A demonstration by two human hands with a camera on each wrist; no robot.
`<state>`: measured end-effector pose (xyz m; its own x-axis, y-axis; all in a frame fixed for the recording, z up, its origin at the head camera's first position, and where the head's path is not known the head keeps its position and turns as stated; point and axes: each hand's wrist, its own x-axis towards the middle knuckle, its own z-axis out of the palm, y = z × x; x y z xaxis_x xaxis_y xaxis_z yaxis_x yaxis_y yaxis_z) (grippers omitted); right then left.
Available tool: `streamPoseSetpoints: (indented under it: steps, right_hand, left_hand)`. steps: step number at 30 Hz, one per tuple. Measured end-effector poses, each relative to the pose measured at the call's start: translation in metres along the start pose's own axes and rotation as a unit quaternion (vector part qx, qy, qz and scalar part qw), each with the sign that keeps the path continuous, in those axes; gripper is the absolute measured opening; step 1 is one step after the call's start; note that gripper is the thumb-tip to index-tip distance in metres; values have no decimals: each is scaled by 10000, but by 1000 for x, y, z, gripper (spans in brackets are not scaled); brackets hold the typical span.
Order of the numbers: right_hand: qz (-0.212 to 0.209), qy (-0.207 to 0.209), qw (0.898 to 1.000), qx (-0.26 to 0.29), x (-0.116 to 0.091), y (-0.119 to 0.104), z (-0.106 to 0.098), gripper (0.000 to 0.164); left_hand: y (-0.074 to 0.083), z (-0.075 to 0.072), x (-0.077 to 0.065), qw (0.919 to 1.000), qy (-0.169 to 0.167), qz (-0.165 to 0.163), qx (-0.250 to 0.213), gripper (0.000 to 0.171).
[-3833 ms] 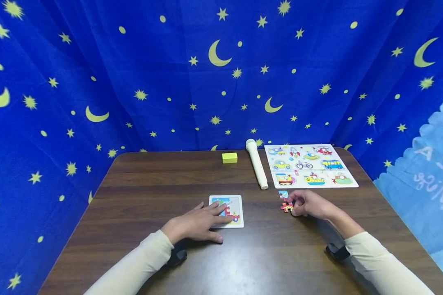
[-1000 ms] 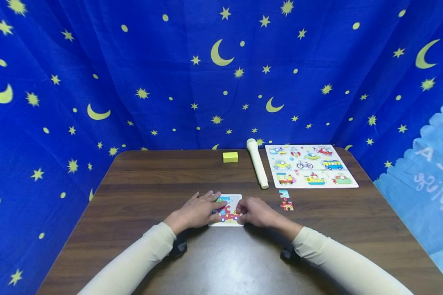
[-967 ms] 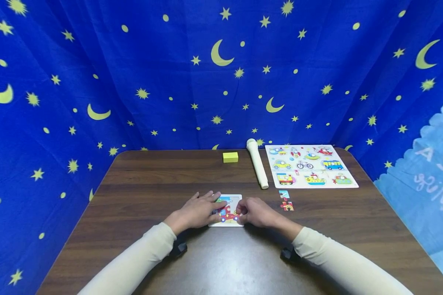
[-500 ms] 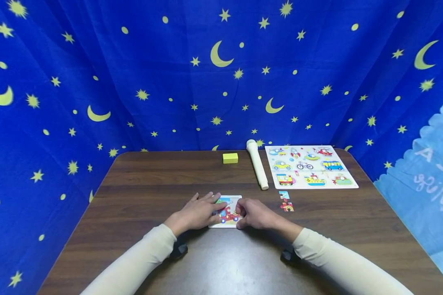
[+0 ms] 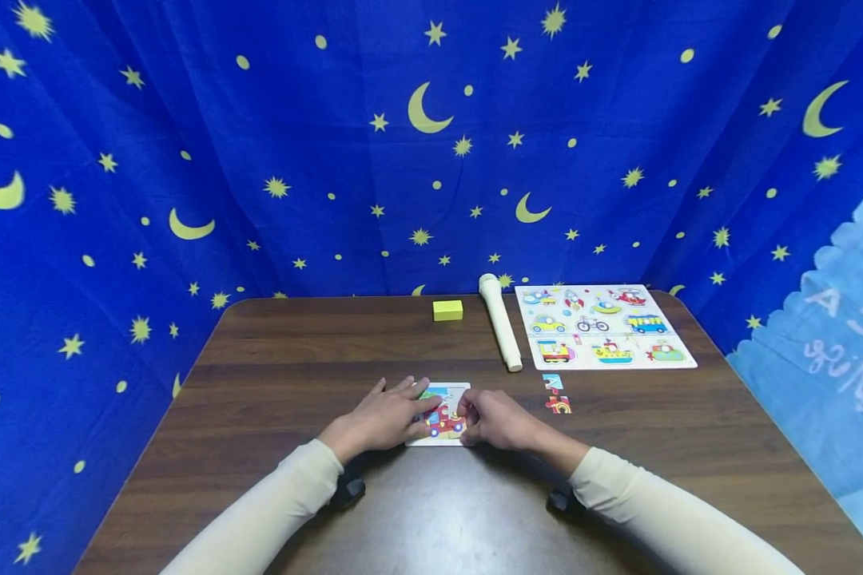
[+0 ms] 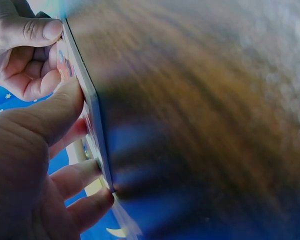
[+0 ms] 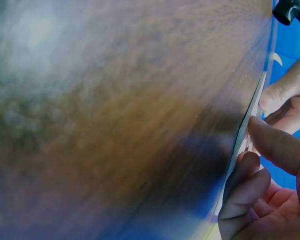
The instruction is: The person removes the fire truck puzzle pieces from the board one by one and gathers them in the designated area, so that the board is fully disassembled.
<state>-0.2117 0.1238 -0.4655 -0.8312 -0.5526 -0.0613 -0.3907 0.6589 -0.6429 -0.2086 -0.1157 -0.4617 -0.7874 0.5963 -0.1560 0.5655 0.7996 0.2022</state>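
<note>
A small square jigsaw puzzle (image 5: 447, 412) in a white frame, with a red vehicle picture, lies on the wooden table. My left hand (image 5: 383, 417) rests on its left part, fingers spread and fairly straight; in the left wrist view its thumb (image 6: 65, 107) touches the puzzle's near edge. At the right edge, my right hand (image 5: 499, 419) has its fingers curled, thumb and forefinger together over a puzzle piece that they mostly hide. In the right wrist view the right thumb (image 7: 277, 145) meets the frame's rim. Two loose puzzle pieces (image 5: 558, 405) lie to the right.
Behind the loose pieces lies a white picture board (image 5: 604, 327) with vehicles. A cream microphone-shaped stick (image 5: 502, 326) and a yellow block (image 5: 447, 311) are at the back. A blue star-patterned curtain (image 5: 345, 144) borders the table (image 5: 295, 351).
From the loose pieces, my right hand has come left to the puzzle's right edge. My left hand has shifted slightly back, uncovering more of the red vehicle. Over the last second both hands barely move.
</note>
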Motion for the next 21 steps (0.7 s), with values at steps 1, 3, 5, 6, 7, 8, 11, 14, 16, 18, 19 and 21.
streamPoseSetpoints:
  steps: [1,3,5,6,7,8,11,14,16,18,19,21]
  right_hand:
    - [-3,-3,10000,7,0,0,0,31]
    - [-6,-14,10000,13,0,-1,0,31]
    - [3,-23,10000,37,0,-1,0,31]
    - [14,-31,10000,46,0,-1,0,31]
    - [27,-43,10000,58,0,-1,0,30]
    - [24,-53,10000,58,0,0,-1,29]
    - [19,-116,9999,88,-1,3,-3,28]
    - [-41,-150,9997,185,-4,7,-8,27]
    - [-42,-137,9994,316,-9,10,-14,27]
    - [-46,-107,9989,451,-16,16,-22,26]
    - [-33,-105,9986,524,-21,19,-27,26]
    - [54,-119,9982,586,-33,28,-39,26]
  left_hand:
    - [0,0,0,10000,6,3,-1,56]
    - [0,0,0,10000,21,12,-5,56]
    - [0,0,0,10000,27,7,-4,56]
    - [0,0,0,10000,25,5,-9,56]
    - [0,0,0,10000,27,10,-7,56]
    - [0,0,0,10000,29,15,-8,56]
    - [0,0,0,10000,40,31,-14,56]
    - [0,1,1,10000,41,44,-13,56]
    - [0,1,0,10000,34,43,-9,57]
    - [0,2,0,10000,7,24,3,57]
    - [0,1,0,10000,-7,19,9,57]
    - [1,1,0,10000,-12,36,-17,57]
